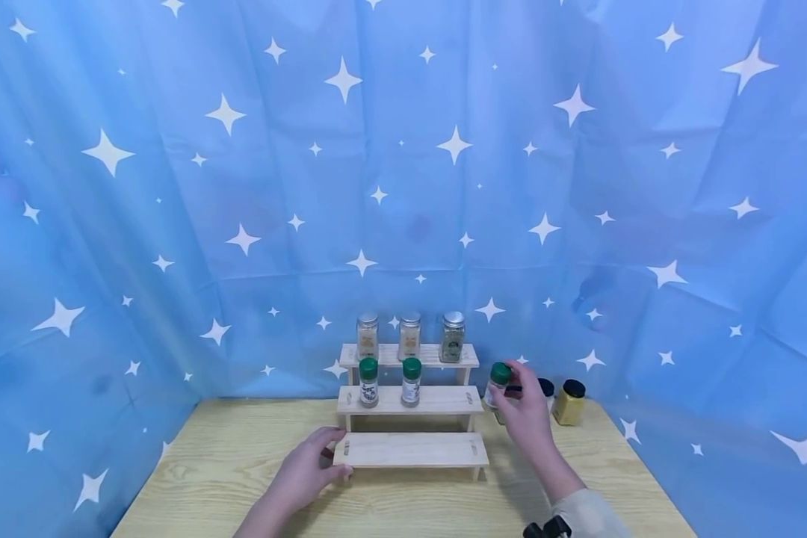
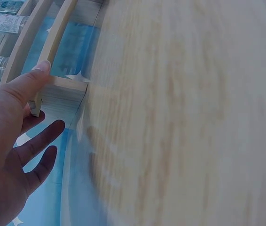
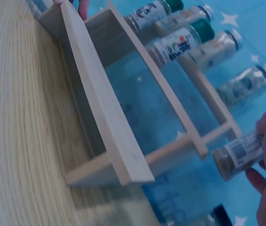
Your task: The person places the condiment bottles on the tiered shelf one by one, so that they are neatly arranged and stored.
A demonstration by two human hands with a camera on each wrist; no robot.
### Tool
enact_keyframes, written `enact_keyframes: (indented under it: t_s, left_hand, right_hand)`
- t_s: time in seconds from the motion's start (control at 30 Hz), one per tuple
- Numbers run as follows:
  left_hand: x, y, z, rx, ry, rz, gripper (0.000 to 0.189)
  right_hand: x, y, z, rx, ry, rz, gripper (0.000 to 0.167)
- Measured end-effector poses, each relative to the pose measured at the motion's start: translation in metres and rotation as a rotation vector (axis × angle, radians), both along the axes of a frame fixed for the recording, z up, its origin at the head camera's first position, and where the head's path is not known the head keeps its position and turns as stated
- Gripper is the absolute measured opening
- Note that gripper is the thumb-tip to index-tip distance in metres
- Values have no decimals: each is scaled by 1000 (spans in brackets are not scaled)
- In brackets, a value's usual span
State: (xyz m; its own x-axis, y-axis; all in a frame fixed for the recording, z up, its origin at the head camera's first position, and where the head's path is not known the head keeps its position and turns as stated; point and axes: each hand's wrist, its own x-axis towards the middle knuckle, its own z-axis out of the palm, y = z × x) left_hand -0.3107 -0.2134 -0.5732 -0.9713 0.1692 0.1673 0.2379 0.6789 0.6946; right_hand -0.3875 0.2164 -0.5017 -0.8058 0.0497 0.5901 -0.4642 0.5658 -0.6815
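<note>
A three-step wooden rack (image 1: pixel 413 450) stands on the table. My left hand (image 1: pixel 305 467) pinches the left end of its lowest step, thumb at the front edge; in the left wrist view the other fingers (image 2: pixel 43 146) are spread below the board. To the right of the rack, my right hand (image 1: pixel 527 418) grips a green-capped spice jar (image 1: pixel 500 373). That jar's labelled body (image 3: pixel 240 153) is tilted in the right wrist view, near the ends of the upper steps. Two matching green-capped jars (image 1: pixel 411 391) occupy the middle step, at its left and centre.
Along the top step stand three silver-capped jars (image 1: pixel 409 340). Behind and beside my right hand are black-capped jars, one with yellow contents (image 1: pixel 569 407), others partly hidden. A blue star-printed curtain (image 1: pixel 403 209) surrounds the wooden table (image 1: pixel 242 433) at the back and sides.
</note>
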Motion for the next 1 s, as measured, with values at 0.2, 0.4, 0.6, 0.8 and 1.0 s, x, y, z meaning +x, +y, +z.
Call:
enact_keyframes:
  t_s: [0.2, 0.4, 0.6, 0.8, 1.0]
  left_hand:
    - [1, 0, 0, -9, 8, -9, 73]
    - [0, 1, 0, -5, 5, -2, 73]
    - [1, 0, 1, 2, 8, 3, 75]
    - [1, 0, 2, 6, 1, 1, 75]
    - [1, 1, 1, 9, 0, 2, 75]
  right_hand:
    - [-4, -16, 6, -14, 7, 47, 56]
    - [-5, -29, 12, -26, 6, 76, 57]
    - [-7, -42, 15, -42, -45, 144, 57]
    - [-6, -52, 17, -41, -54, 153, 58]
    - [-7, -59, 14, -37, -67, 150, 60]
